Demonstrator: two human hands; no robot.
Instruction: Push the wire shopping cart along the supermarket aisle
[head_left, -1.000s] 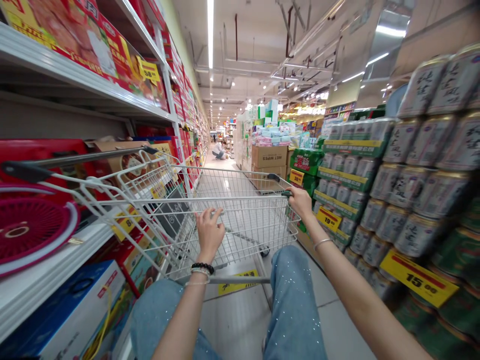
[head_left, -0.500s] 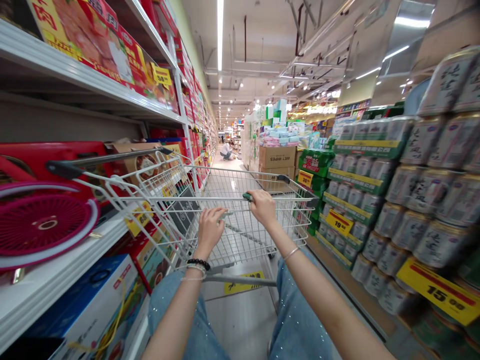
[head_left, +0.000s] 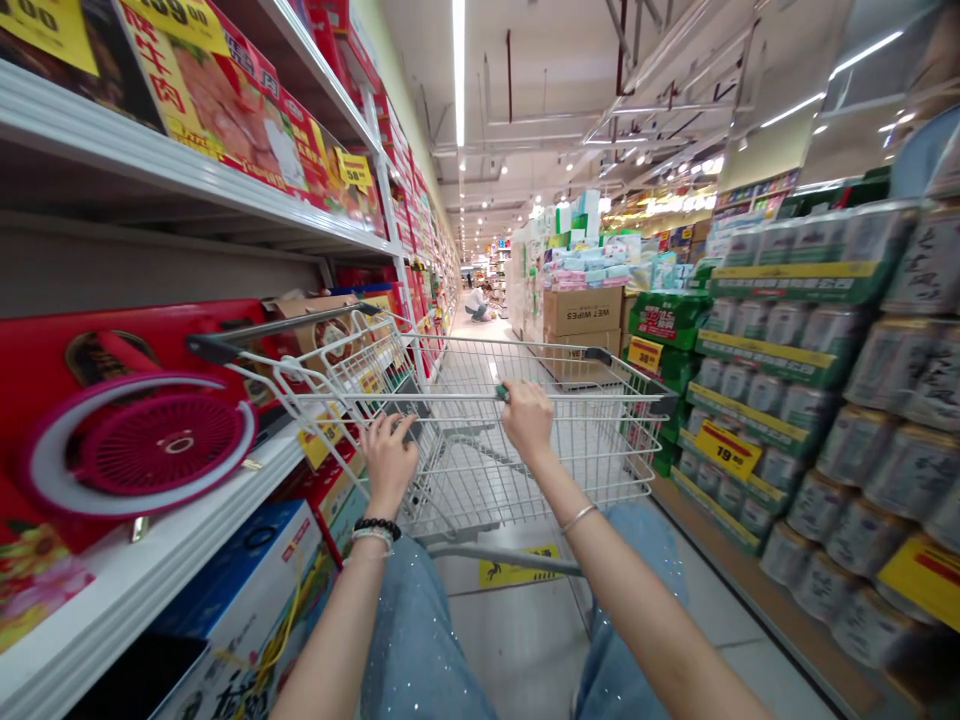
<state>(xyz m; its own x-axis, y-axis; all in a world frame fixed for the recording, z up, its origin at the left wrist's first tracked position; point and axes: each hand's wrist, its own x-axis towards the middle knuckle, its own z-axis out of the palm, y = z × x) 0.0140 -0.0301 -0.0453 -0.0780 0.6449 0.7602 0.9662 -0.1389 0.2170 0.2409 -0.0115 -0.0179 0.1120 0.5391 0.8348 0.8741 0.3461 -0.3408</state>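
A white wire shopping cart (head_left: 517, 465) stands in front of me in a supermarket aisle. My right hand (head_left: 527, 420) is closed around its top bar, just beside a small green grip (head_left: 501, 393). Lower and to the left, my left hand (head_left: 388, 462) curls over the cart's wires. A beaded bracelet circles the left wrist, and a thin bangle circles the right. My knees in sparkly denim (head_left: 416, 640) show below the cart's near end.
White shelves (head_left: 150, 560) with red and blue boxes line the left side. Stacked cans (head_left: 817, 350) rise close on the right. Cardboard boxes (head_left: 583, 311) stand ahead, and a crouching person (head_left: 478, 303) is far down the aisle. A yellow floor sign (head_left: 517, 568) lies under the cart.
My right hand has slid along the bar from its right end toward the middle. The aisle and shelves have shifted rightward in the picture.
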